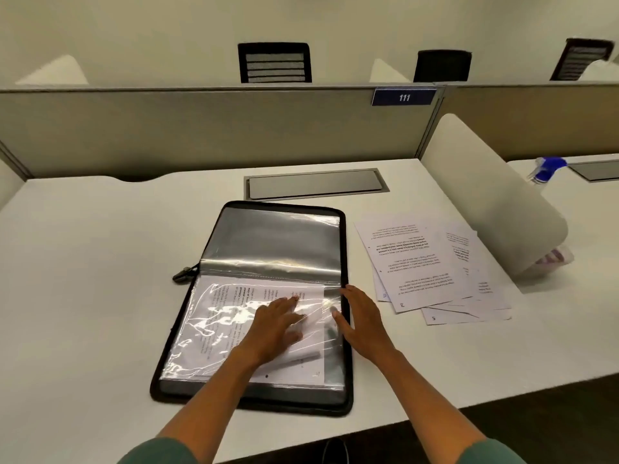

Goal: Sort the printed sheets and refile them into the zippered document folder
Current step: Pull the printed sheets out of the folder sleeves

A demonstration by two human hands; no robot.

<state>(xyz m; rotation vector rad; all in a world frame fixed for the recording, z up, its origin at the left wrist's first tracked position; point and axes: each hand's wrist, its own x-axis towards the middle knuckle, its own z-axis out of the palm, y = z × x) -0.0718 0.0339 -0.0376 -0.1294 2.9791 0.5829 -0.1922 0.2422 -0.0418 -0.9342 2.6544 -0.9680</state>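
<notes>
A black zippered document folder (345,242) lies open on the white desk, its clear plastic sleeves showing. A printed sheet (214,329) sits inside the near sleeve. My left hand (273,324) lies flat with straight fingers on that sleeve, pressing the sheet. At the sleeve's right edge my right hand (360,316) rests by the folder's rim, thumb touching the plastic opening; its fingers look relaxed. A loose pile of printed sheets (422,262) lies fanned out on the desk to the right of the folder.
A metal cable hatch (315,184) is set in the desk behind the folder. A curved white divider (485,195) stands at the right, with a spray bottle (547,170) beyond it. A grey partition (201,128) bounds the back; the desk's front edge (502,390) runs near my arms.
</notes>
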